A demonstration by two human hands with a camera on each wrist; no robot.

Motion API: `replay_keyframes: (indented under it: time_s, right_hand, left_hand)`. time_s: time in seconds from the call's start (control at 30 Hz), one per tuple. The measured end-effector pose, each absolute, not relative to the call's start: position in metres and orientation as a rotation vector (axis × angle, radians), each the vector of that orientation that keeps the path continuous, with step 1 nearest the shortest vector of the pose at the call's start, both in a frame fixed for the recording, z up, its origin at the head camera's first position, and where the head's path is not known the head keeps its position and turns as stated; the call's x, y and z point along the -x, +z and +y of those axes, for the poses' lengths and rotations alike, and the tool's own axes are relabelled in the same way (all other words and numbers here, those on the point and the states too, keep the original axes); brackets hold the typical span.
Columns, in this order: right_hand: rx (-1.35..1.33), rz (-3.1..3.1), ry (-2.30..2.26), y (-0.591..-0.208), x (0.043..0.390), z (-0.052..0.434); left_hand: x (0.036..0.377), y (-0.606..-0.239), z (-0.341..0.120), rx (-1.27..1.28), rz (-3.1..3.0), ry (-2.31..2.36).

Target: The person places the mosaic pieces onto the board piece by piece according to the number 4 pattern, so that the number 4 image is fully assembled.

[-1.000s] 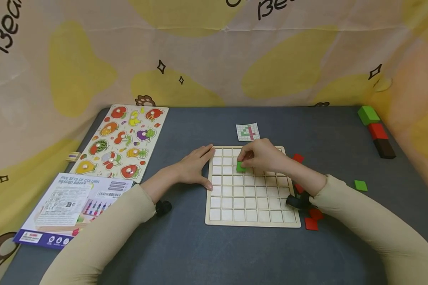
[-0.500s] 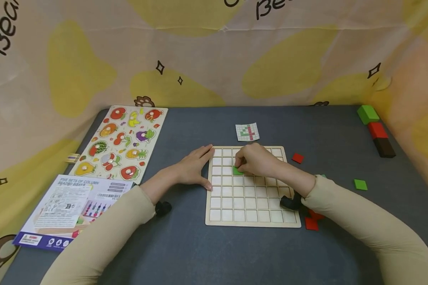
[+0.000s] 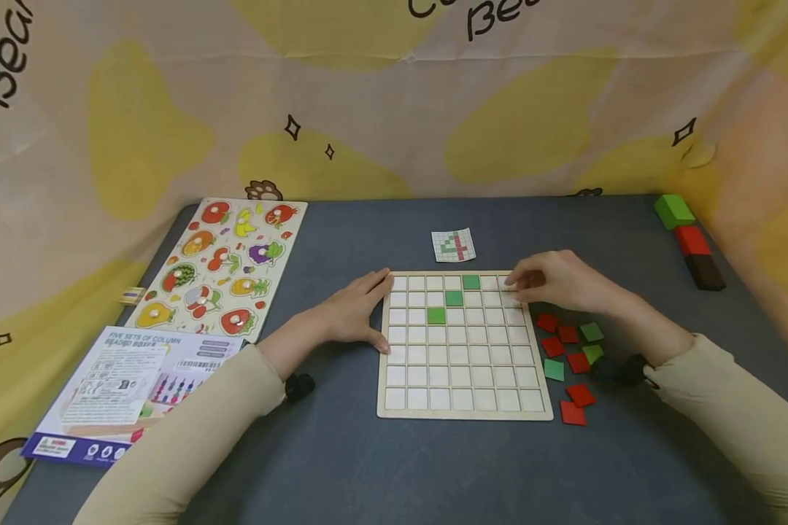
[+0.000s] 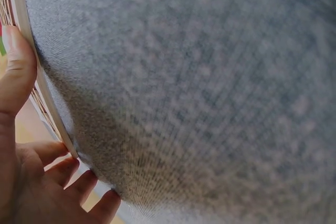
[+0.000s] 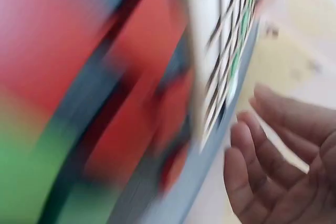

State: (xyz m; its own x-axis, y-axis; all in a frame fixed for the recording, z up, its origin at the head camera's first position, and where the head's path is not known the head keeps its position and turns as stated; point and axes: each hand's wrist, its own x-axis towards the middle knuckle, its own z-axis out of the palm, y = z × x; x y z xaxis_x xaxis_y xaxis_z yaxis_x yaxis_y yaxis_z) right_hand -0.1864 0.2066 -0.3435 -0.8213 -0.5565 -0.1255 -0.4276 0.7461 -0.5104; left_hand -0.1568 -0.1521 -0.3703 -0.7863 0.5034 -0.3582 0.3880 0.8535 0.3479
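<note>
A pale wooden grid board [image 3: 465,417] lies in the middle of the table in the head view. Three green square tiles, the lowest one [image 3: 436,316] at lower left, form a diagonal in its upper cells. My left hand [image 3: 349,310] rests along the board's left edge, fingers extended; in the left wrist view the thumb [image 4: 18,72] touches the rim. My right hand [image 3: 565,282] hovers by the upper right corner, fingers loosely bent. Nothing shows between those fingers [image 5: 239,177] in the blurred right wrist view. Loose red tiles [image 3: 573,413] and green tiles [image 3: 554,370] lie right of the board.
A small pattern card [image 3: 454,246] lies behind the board. Green, red and dark blocks [image 3: 692,240] stand in a row at the far right. On the left are a fruit puzzle board [image 3: 223,262] and a printed box or booklet [image 3: 131,390].
My right hand has let go of the green tile, now flat in a cell, and moved right toward the board's upper right corner. My left hand has stayed in place.
</note>
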Motion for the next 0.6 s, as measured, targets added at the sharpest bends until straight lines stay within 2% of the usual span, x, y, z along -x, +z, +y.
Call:
replay_keyframes:
  time_s: [0.33,0.6]
  right_hand:
    - [0.584,2.682,-0.489,-0.35,0.17,0.322]
    - [0.494,2.553,-0.554,-0.364,0.162,0.379]
  left_hand:
    - [0.158,-0.37,-0.152,-0.653,2.588,0.276]
    - [0.157,-0.37,-0.151,-0.65,2.586,0.266]
